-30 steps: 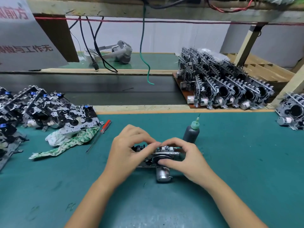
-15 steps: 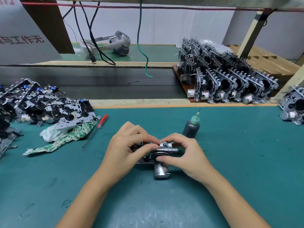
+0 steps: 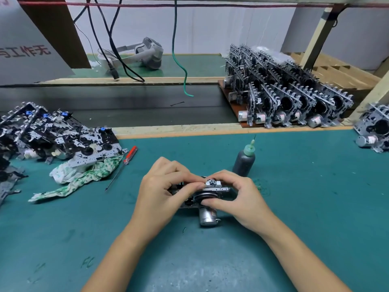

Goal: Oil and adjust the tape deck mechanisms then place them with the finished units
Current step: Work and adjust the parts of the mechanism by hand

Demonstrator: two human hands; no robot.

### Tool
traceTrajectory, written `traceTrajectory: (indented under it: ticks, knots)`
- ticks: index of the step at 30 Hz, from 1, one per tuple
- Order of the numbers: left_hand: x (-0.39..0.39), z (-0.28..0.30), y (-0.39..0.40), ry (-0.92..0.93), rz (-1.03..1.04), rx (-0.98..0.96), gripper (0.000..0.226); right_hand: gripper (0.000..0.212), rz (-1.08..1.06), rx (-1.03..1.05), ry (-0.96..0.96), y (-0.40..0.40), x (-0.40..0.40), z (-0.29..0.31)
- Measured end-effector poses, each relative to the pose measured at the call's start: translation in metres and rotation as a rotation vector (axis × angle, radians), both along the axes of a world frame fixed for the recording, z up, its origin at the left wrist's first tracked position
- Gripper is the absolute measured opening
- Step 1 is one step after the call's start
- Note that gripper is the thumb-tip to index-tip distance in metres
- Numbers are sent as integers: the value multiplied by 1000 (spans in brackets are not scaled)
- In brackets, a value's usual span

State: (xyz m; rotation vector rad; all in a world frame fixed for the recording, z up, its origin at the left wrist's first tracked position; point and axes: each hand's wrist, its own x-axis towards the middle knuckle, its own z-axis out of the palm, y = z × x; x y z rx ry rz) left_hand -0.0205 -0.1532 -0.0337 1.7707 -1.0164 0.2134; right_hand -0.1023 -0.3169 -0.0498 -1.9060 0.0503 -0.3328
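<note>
A metal tape deck mechanism (image 3: 207, 213) with a silver motor at its near end sits on the green mat in the middle. My left hand (image 3: 162, 192) grips its left side, thumb and forefinger reaching across its top. My right hand (image 3: 239, 197) holds its right side, thumb under the front and fingers curled over the top edge. A dark oil bottle (image 3: 244, 160) with a green needle cap stands upright just behind my right hand. Rows of upright mechanisms (image 3: 284, 95) fill a brown board at the back right.
A heap of loose mechanisms (image 3: 52, 138) lies at the left, partly on a green-and-white rag (image 3: 80, 175). A red-handled screwdriver (image 3: 124, 165) lies beside the rag. One more mechanism (image 3: 374, 129) sits at the far right edge. Cables and a headset lie on the back shelf.
Both hands keep holding the mechanism in the same spot, fingers shifting slightly on its top. The view has tilted a little.
</note>
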Motion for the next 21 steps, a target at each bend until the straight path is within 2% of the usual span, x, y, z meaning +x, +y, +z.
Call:
traceTrajectory:
  ticks: [3,5,8,10,12,16,21]
  knots:
    - [1,1,1,15,-10,9,10,31,4,-24,8,-1,1,1]
    - [1,2,0,24,-16,13,9,37,-23,-139,-23,-2,-2,2]
    - [1,1,1,28,-12,8,4,48,-130,-355,-266,-4,-10,2]
    - [1,1,1,32,-10,2,6,40,-193,-475,-439,-7,-15,0]
    - [1,1,1,36,-13,4,7,27,-238,-587,-529,-11,-16,-2]
    - [1,1,1,42,-12,4,7,18,-280,-719,-571,-14,-14,-4]
    - [1,1,0,40,-8,5,7,21,-274,-719,-582,-13,-15,-4]
